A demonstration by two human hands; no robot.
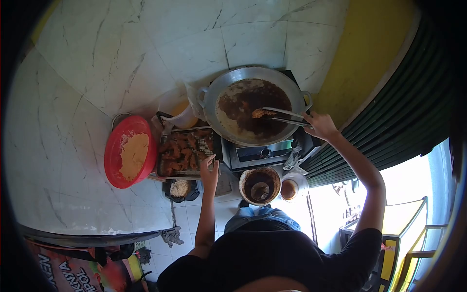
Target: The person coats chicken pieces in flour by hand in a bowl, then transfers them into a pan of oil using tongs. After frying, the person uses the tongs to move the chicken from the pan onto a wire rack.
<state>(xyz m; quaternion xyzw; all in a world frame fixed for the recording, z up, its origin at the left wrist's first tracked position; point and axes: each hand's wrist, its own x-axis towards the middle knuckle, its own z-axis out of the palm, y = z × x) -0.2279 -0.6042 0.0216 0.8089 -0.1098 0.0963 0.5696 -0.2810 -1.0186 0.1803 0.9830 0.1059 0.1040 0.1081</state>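
Observation:
My right hand is closed around the handles of metal tongs. Between the tips of the tongs is a browned, crusted piece of fried food, over the dark oil in a wide metal wok. Pale foam covers part of the oil. Lower left, my left hand has its fingers bent at the right edge of a tray with a wire rack. Several brown fried pieces lie spread on that rack.
A red basin of pale flour stands left of the tray. Below the stove are a brown-stained pot and a white tub. A clear container of yellow liquid sits behind the tray. Ribbed dark shutter lies right.

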